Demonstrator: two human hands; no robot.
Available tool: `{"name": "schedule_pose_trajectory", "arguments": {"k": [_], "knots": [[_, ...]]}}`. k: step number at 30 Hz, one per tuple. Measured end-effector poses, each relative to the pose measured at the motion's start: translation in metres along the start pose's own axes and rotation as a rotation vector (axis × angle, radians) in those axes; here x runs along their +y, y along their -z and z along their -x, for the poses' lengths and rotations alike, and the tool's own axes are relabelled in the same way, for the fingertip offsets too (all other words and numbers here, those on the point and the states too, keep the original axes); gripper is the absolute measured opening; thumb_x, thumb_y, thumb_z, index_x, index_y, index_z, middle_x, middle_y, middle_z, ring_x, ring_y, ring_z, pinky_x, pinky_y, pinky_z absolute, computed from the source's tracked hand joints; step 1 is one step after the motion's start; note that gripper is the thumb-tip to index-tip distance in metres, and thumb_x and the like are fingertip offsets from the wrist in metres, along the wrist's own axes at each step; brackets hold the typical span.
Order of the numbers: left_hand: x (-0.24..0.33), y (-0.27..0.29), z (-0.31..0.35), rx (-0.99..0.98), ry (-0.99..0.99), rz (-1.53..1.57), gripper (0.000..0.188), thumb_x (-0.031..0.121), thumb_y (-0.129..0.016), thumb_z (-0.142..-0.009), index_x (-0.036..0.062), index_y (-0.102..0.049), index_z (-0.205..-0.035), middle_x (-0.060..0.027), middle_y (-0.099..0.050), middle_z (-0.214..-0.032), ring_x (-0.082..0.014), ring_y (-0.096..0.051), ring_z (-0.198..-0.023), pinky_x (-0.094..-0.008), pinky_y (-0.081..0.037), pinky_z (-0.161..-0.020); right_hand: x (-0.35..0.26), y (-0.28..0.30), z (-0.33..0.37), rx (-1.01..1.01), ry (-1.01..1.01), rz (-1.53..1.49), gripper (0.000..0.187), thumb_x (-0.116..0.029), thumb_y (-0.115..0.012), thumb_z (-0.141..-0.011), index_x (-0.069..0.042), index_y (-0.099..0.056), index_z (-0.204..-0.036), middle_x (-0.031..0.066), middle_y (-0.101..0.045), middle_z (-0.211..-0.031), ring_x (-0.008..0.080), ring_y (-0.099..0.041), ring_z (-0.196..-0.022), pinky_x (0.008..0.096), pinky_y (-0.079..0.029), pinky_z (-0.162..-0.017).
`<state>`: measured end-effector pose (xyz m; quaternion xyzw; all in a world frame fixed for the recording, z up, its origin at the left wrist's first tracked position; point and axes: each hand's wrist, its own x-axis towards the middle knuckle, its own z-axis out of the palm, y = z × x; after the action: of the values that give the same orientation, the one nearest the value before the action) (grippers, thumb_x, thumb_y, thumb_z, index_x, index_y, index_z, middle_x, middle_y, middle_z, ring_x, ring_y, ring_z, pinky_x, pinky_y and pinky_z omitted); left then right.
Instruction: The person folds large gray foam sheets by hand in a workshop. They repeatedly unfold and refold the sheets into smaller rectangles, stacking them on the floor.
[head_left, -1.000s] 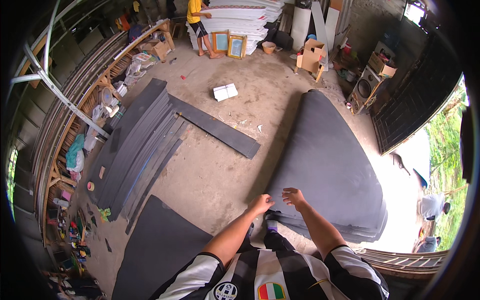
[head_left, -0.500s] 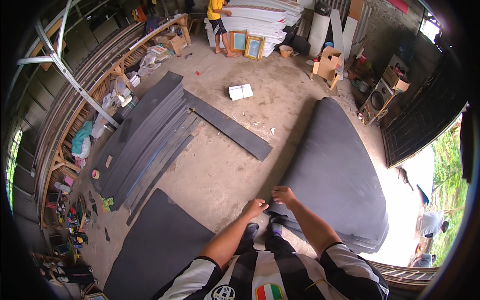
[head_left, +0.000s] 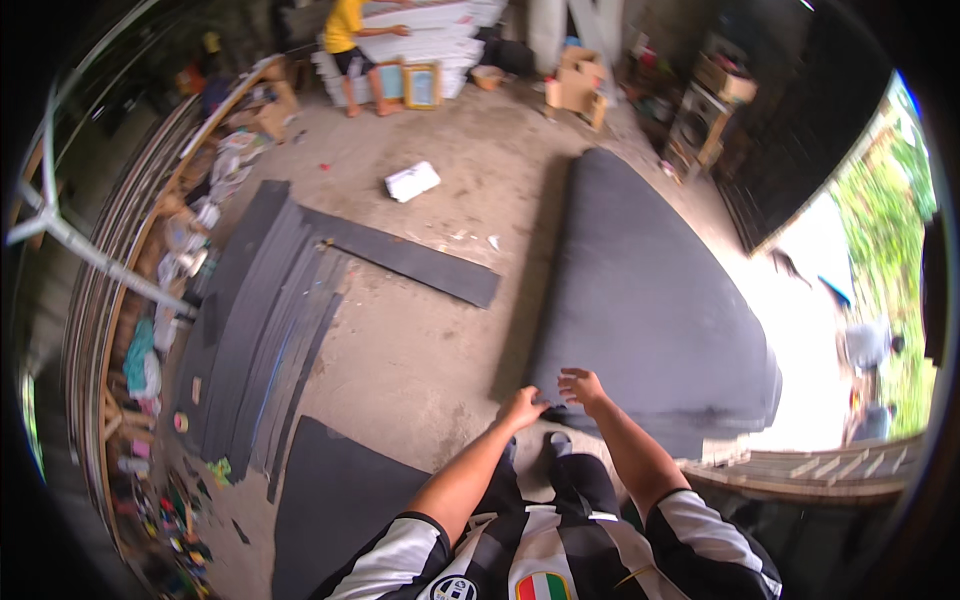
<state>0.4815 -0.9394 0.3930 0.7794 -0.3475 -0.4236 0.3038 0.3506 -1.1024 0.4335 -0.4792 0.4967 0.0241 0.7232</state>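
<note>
A large, thick, dark grey sheet (head_left: 650, 310), folded over in layers, covers the floor on the right. My left hand (head_left: 522, 408) is at its near left corner, fingers stretched toward the edge; slight blur hides whether they touch it. Just to the right, over the sheet's near end, my right hand (head_left: 580, 388) has its fingers spread and holds nothing. Another flat dark sheet (head_left: 345, 510) lies on the floor at my lower left.
Stacked dark strips (head_left: 245, 330) lie at the left, with one long strip (head_left: 420, 265) pointing rightward. Farther off are a white bundle (head_left: 412, 182), a cardboard box (head_left: 580, 85) and a person in a yellow top (head_left: 343, 25) by a white stack. A dark door (head_left: 800, 140) stands at the right.
My view has swung, so the room appears shifted left. My right hand has opened its fingers over the sheet, and my left hand has come to the sheet's corner.
</note>
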Motion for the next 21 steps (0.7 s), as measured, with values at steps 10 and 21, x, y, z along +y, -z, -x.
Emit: {"name": "schedule_pose_trajectory", "arguments": {"k": [10,21], "knots": [[0.058,-0.137,-0.053,-0.151,-0.054,-0.24,0.088,0.042,-0.08,-0.083,0.0179,-0.038,-0.156,-0.028,-0.032,-0.16,-0.0438,-0.035,-0.146,-0.0486,-0.034,-0.119,0.094,0.18,-0.028,0.324,-0.081,-0.318,0.089,-0.027,-0.08,-0.088,-0.016,-0.029,-0.16,0.0219,-0.052,-0.147,0.0379,-0.049,-0.137,0.0574,-0.044,-0.107],[0.08,-0.412,-0.19,-0.378,0.095,-0.429,0.089,0.041,-0.079,-0.084,0.0221,-0.034,-0.158,-0.0257,-0.024,-0.164,-0.0444,-0.031,-0.149,-0.0517,-0.033,-0.12,0.298,0.44,-0.135,0.575,-0.229,-0.553,0.103,-0.029,-0.085,-0.082,-0.013,-0.022,-0.162,0.0206,-0.034,-0.16,0.0374,-0.039,-0.144,0.0585,-0.039,-0.11]]}}
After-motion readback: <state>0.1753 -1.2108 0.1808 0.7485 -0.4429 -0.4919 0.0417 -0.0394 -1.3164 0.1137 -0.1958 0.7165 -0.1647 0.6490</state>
